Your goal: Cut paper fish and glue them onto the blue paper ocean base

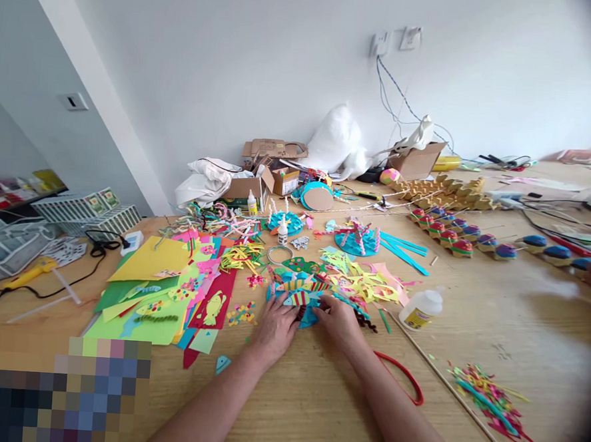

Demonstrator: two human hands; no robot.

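A blue round craft piece (pixel 309 317) lies on the wooden table, with a striped paper fish (pixel 299 298) and other coloured fish standing on it. My left hand (pixel 278 323) grips its left side, fingers stretched along the rim beside the striped fish. On the right side, my right hand (pixel 340 320) has its fingertips bent together close to the disc; whatever is between them is hidden. Dark brown fuzzy stems (pixel 367 319) stick out past my right hand. A green paper shape (pixel 300 264) lies just behind the craft piece.
A glue bottle (pixel 421 310) and a long wooden stick (pixel 450 384) are to the right. A red fuzzy loop (pixel 406 374) lies by my right forearm. Stacked coloured paper (pixel 140 305) covers the left. Behind are blue discs (pixel 357 241), a small bottle (pixel 282 232) and painted egg-carton strips (pixel 447 238).
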